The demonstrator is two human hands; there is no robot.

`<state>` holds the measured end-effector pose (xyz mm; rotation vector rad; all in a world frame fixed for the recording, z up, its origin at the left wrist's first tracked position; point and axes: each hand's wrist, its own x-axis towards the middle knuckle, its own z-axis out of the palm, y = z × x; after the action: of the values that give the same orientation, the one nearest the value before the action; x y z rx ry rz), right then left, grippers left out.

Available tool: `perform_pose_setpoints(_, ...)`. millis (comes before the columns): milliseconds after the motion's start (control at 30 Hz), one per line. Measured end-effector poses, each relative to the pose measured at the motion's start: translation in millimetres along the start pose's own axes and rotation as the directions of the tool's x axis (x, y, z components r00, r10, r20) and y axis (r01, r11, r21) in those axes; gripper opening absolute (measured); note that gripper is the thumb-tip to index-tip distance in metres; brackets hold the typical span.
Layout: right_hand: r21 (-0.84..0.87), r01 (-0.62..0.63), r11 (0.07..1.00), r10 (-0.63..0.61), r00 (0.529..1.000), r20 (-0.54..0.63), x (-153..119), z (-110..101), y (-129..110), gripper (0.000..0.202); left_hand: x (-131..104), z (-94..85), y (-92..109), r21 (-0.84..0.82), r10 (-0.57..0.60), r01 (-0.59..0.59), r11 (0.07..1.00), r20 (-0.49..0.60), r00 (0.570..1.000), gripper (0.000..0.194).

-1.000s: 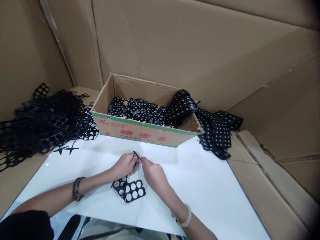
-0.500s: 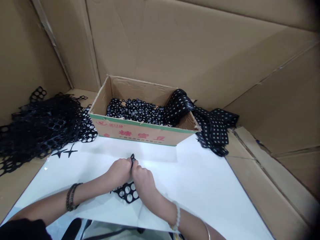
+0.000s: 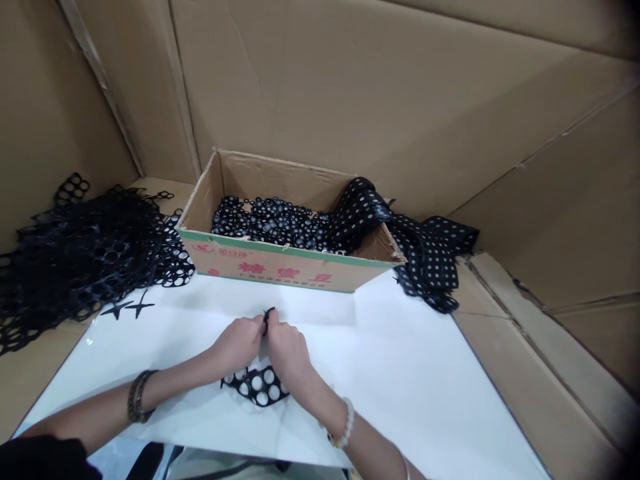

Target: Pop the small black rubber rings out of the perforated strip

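Note:
My left hand (image 3: 241,343) and my right hand (image 3: 289,348) meet above the white table (image 3: 400,373), fingers closed on a small black piece (image 3: 269,316) pinched between them. Below and between my wrists lies a black sheet with round holes (image 3: 260,385), white showing through them. Whether the pinched piece joins this sheet is hidden by my hands. Beyond them stands an open cardboard box (image 3: 280,267) with many small black rings (image 3: 270,220) inside.
A dotted black sheet (image 3: 425,257) hangs over the box's right end onto the table. Black perforated scraps (image 3: 90,253) are heaped at the left, near two black star-shaped pieces (image 3: 140,306). Cardboard walls (image 3: 350,87) surround the table.
My right hand has shifted slightly right and turned a little. More of the perforated sheet now shows between my wrists, and the tip of the pinched piece leans more to the right.

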<state>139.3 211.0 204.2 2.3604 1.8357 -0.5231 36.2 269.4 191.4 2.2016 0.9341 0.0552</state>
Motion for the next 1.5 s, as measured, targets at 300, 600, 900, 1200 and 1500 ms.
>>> perform_pose_setpoints(300, 0.043, -0.008, 0.999, 0.010, 0.999, -0.031, -3, -1, 18, 0.023, 13, -4.7, -8, -0.175, 0.014, -0.009, 0.984, 0.028, 1.000, 0.028)
perform_pose_setpoints(600, 0.045, -0.009, 0.999, 0.013, 0.996, -0.084, -5, -5, 17, 0.043, 10, -5.4, -7, -0.238, 0.039, -0.033, 0.971, 0.021, 0.999, 0.025)
perform_pose_setpoints(900, 0.553, 0.166, 0.816, 0.002, 0.957, -0.291, -13, -12, 56, 0.034, 19, -3.9, -10, -0.523, 0.043, -0.028, 0.852, 0.017, 0.999, 0.028)
perform_pose_setpoints(1200, 0.916, 0.090, 0.391, -0.167, 0.986, -0.026, -36, -69, 66, 0.046, 11, -17.6, -4, -0.829, 0.203, 0.082, 0.553, 0.229, 0.952, 0.037)
perform_pose_setpoints(1500, 0.656, 0.341, 0.673, 0.334, 0.652, -0.681, -37, -141, 83, 0.037, 18, -13.0, -18, -0.897, 0.248, 0.195, 0.397, 0.310, 0.918, 0.039)
